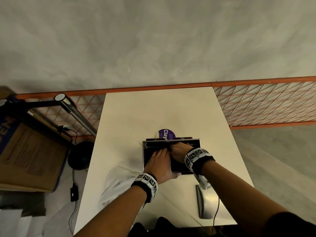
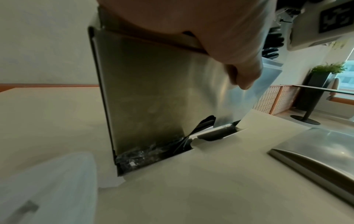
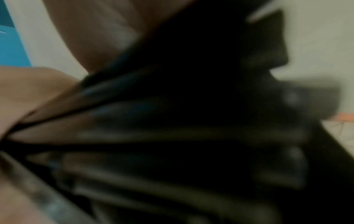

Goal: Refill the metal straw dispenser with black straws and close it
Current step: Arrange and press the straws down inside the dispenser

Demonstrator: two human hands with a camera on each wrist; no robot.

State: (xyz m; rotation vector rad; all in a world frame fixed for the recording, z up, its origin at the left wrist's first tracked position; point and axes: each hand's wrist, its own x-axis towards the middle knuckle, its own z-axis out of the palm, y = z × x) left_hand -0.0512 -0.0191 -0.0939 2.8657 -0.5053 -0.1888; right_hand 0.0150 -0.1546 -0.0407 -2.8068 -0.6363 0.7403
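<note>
Now both hands (image 1: pixel 169 155) inside open dispenser (image 1: pixel 145 156), fingers flat on black straws (image 1: pixel 153 145).

right wrist view blurred throughout: straws (image 3: pixel 172 136) just dark streaks. fingertips of right hand (image 1: pixel 179 151) hidden inside dispenser (image 1: pixel 145 154). sticker (image 1: pixel 166 133) half covered, lid (image 2: pixel 316 151) cut off at right edge.

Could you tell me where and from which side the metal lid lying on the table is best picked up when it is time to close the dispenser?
The metal lid lies flat near the right forearm, its turned-down lip facing left. I would pinch that raised left edge with the right hand, coming from above; elsewhere it sits flush on the table.
</note>
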